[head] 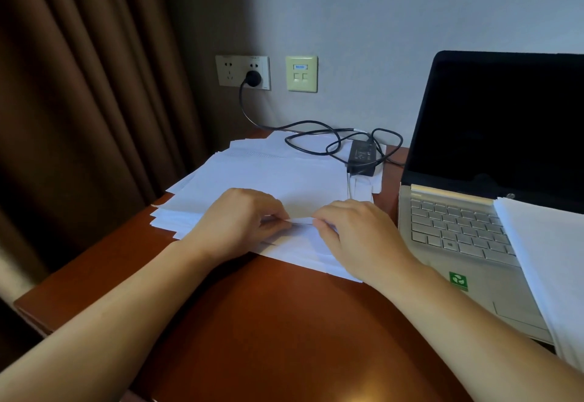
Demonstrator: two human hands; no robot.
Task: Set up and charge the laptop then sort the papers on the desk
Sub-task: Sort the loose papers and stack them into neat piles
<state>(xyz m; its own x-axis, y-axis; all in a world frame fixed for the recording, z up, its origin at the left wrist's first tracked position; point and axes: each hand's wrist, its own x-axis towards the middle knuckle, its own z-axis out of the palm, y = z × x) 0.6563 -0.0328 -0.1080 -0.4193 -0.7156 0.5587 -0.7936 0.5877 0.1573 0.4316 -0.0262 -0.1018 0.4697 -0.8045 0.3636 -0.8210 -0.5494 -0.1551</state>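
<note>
Table [268, 322]: reddish-brown wood with a glossy top; the bare part lies nearer than both hands, under the forearms.
Left hand [240, 221]: knuckles up, fingers curled, thumb and fingertips pinching the left end of a raised paper edge.
Right hand [357, 231]: knuckles up, fingers curled, pinching the right end of the same edge; the two hands are close together but apart.
Top sheet [301, 220]: white; its lifted edge spans the gap between the hands, and the rest lies flat beneath them.
Paper pile [268, 174]: white sheets, loosely fanned, under the hands and spreading beyond them and to their left.
Laptop [458, 231]: silver, lid open, screen dark; on the table just right of the right hand.
Green sticker [458, 280]: on the palm rest, right of the right wrist.
Second stack [550, 259]: white sheets, squared, lying over the right part of the keyboard.
Power adapter [362, 155]: black brick on the far papers, beyond the right hand.
Cable [313, 136]: black, looped on the papers beyond both hands, rising to the wall.
Plug [252, 78]: black, seated in the wall socket [229, 71], far beyond the left hand.
Data plate [301, 73]: cream, just right of the socket.
Curtain [94, 85]: brown, pleated, far left.
</note>
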